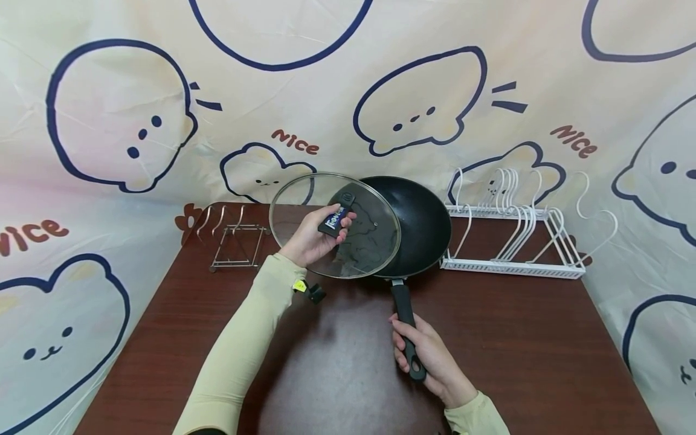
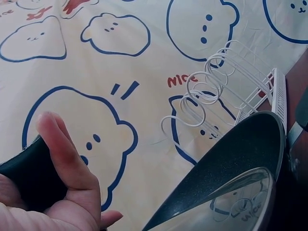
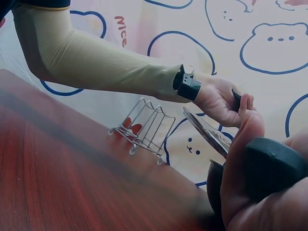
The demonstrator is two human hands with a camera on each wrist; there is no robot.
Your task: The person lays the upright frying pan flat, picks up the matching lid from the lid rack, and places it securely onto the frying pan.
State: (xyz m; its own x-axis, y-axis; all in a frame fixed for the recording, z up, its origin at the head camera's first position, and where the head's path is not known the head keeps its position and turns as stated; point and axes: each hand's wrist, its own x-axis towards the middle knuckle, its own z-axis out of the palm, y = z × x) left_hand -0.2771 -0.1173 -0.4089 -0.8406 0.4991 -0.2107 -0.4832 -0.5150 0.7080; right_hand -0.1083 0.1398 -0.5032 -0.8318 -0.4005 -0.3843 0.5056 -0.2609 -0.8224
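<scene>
My left hand [image 1: 321, 232] grips the black handle of a round glass lid [image 1: 293, 211] with a metal rim. The lid overlaps the left part of a black frying pan [image 1: 421, 223] in the head view, and in the left wrist view it is tilted beside the pan's inner wall. My right hand [image 1: 429, 350] wraps around the pan's long black handle [image 1: 403, 302], which points toward me. In the right wrist view the lid [image 3: 207, 130] slants above the pan's edge, with the left hand [image 3: 221, 103] holding it.
A small metal wire rack [image 1: 235, 264] stands at the back left of the brown table [image 1: 516, 350]. At the back right is a white dish rack [image 1: 522, 269] with several curved wire dividers. A cloth with cartoon drawings [image 1: 326, 96] hangs right behind the table.
</scene>
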